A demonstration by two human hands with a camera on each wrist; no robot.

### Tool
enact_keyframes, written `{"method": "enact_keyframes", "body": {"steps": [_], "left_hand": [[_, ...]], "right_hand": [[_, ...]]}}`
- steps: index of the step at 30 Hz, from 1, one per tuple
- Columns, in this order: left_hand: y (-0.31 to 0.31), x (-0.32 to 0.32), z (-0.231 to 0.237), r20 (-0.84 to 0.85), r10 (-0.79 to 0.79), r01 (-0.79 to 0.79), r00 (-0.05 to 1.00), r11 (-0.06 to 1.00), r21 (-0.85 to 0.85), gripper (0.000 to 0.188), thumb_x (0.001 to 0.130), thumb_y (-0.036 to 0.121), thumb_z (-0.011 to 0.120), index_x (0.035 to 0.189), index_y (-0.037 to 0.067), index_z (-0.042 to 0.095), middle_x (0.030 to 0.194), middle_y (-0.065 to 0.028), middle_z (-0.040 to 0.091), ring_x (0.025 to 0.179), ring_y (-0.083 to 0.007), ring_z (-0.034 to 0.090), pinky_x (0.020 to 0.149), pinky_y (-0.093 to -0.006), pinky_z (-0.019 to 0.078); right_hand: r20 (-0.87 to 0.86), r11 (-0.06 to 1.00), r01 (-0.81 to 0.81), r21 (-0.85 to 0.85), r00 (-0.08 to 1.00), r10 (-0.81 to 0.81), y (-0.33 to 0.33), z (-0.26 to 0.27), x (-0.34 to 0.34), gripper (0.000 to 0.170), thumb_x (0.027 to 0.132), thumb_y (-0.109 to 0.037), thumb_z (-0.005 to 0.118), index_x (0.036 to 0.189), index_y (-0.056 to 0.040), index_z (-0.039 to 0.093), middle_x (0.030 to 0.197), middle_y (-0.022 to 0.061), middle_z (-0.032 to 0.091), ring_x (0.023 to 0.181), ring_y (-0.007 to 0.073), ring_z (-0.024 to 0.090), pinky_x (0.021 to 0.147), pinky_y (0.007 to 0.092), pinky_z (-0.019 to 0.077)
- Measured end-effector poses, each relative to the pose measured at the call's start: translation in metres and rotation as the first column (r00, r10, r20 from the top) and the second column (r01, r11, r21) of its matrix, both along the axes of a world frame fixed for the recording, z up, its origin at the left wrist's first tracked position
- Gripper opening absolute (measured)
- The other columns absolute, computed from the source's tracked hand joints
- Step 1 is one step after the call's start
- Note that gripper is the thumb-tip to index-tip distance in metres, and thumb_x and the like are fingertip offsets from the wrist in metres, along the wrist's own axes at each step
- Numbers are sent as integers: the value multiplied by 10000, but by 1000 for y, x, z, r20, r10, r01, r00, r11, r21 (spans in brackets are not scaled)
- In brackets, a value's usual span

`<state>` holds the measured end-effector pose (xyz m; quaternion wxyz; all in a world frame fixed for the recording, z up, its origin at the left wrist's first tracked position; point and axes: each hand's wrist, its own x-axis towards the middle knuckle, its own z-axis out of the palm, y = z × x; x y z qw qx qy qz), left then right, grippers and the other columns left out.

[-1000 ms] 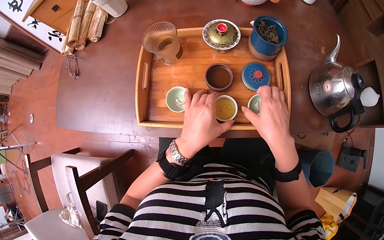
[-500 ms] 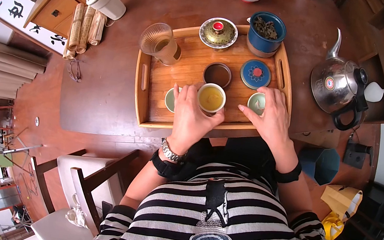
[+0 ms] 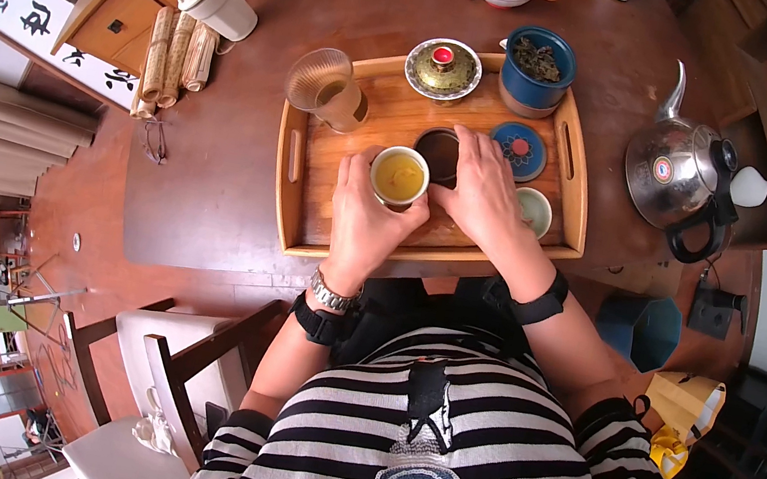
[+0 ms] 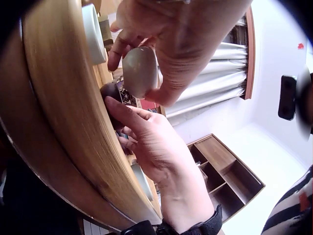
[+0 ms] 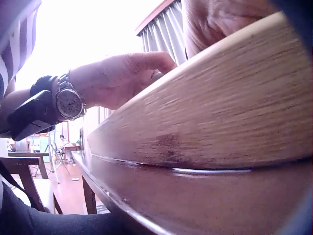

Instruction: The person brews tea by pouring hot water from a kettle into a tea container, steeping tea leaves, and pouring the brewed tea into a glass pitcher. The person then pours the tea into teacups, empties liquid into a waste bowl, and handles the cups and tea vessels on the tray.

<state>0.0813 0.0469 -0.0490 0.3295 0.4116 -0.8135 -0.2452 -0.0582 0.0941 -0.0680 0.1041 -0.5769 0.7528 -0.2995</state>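
Note:
My left hand point(image 3: 360, 226) holds a small pale cup of yellow tea point(image 3: 400, 177) above the wooden tray point(image 3: 303, 248). In the left wrist view the cup's white outer wall point(image 4: 140, 72) shows between thumb and fingers. My right hand point(image 3: 491, 192) grips a dark brown round dish point(image 3: 436, 155) at its right side, thumb at the near wall and fingers over the far side. Right of that wrist stands a pale green cup point(image 3: 536, 211). Another pale cup point(image 4: 95, 34) at the tray's left is hidden behind my left hand in the head view.
On the tray are a ribbed glass pitcher point(image 3: 332, 94), a gold-lidded bowl point(image 3: 441, 69), a blue pot of tea leaves point(image 3: 536, 74) and its blue lid point(image 3: 518, 151). A steel kettle point(image 3: 668, 176) stands to the right. Bamboo scrolls point(image 3: 173, 62) lie to the left.
My left hand has lifted the tea cup from the tray and carried it left. My right hand has left the right-hand green cup and moved left to the dark dish.

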Motion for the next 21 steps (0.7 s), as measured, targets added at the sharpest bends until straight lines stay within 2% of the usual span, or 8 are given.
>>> {"method": "enact_keyframes", "body": {"steps": [4,8,11,14,16,20,21], "left_hand": [[-7,-1,-1,2,-35,35,999,999,-8,533,607,107,714,1054,-44,465,943,-215,511,883,-374,515,763,-418,455],[-14,-9,1,2,-26,26,1000,999,-42,519,593,127,728,1039,-17,504,942,-186,543,891,-347,547,766,-400,462],[-19,-15,2,32,-45,45,998,999,9,527,594,118,723,1050,-17,496,949,-192,533,907,-354,535,783,-404,458],[-24,-18,2,80,-94,96,992,995,-29,547,588,100,724,1066,-20,486,966,-197,520,904,-360,531,792,-403,457],[-25,-20,5,159,-137,140,978,990,-7,623,581,77,724,1120,-53,440,1012,-228,463,951,-397,477,822,-434,431],[-28,-24,9,198,-162,173,967,984,-42,639,563,49,723,1130,-46,443,1021,-217,458,971,-391,461,862,-440,401],[-28,-24,9,236,-171,202,957,973,-113,623,573,30,703,1136,-34,443,1056,-219,450,984,-390,463,861,-427,410]], "right_hand": [[2,999,34,-6,999,-34,-1,-2,1,730,621,-191,774,1201,68,415,1101,198,523,1055,318,493,897,395,402],[12,1000,24,10,1000,-24,0,-3,-1,723,620,-183,771,1201,64,418,1102,197,523,1060,314,492,895,394,402],[-4,999,29,-23,1000,-30,1,-6,-2,709,617,-169,768,1194,63,428,1094,194,526,1056,311,494,890,393,402],[-1,999,20,-34,1000,-20,3,-5,-6,699,617,-164,765,1190,63,435,1084,191,528,1046,313,498,885,391,403],[41,1000,26,-17,999,-25,5,-1,-9,701,615,-171,769,1185,65,438,1078,192,527,1039,315,500,884,395,402],[76,999,38,-14,996,-37,9,3,-12,707,611,-180,773,1182,67,437,1084,195,522,1040,317,500,886,397,399],[72,999,42,-22,997,-40,9,3,-12,708,608,-181,776,1179,67,438,1084,195,521,1039,319,500,888,399,397]]}}
